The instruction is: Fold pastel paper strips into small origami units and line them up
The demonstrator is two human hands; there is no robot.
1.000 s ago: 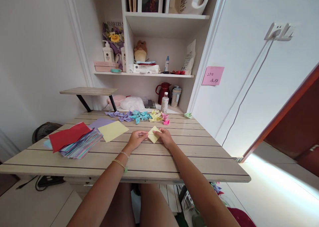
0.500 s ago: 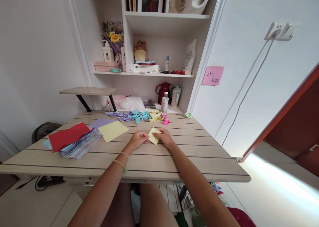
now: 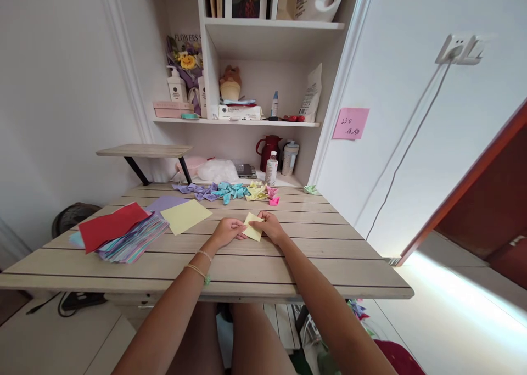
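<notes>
A small folded square of yellow paper (image 3: 254, 231) is held between my two hands above the middle of the desk. My left hand (image 3: 229, 231) pinches its left corner. On the opposite side my right hand (image 3: 270, 226) grips the upper right edge, thumb lying across the paper's face. Behind the hands runs a row of folded paper pieces: purple ones (image 3: 201, 191), blue ones (image 3: 229, 191), yellow ones (image 3: 257, 191) and pink ones (image 3: 273, 196). A flat yellow sheet (image 3: 186, 216) lies to the left of my left hand.
A fanned stack of coloured paper (image 3: 134, 239) with a red sheet (image 3: 113, 225) on top lies at the left of the wooden desk (image 3: 329, 279). A green folded piece (image 3: 310, 189) is at the back right. A bottle (image 3: 271, 169) and a dark red jug (image 3: 269, 151) stand behind.
The yellow paper square has turned slightly in my fingers, and my right thumb has shifted a little to the left across it. Both hands keep their hold.
</notes>
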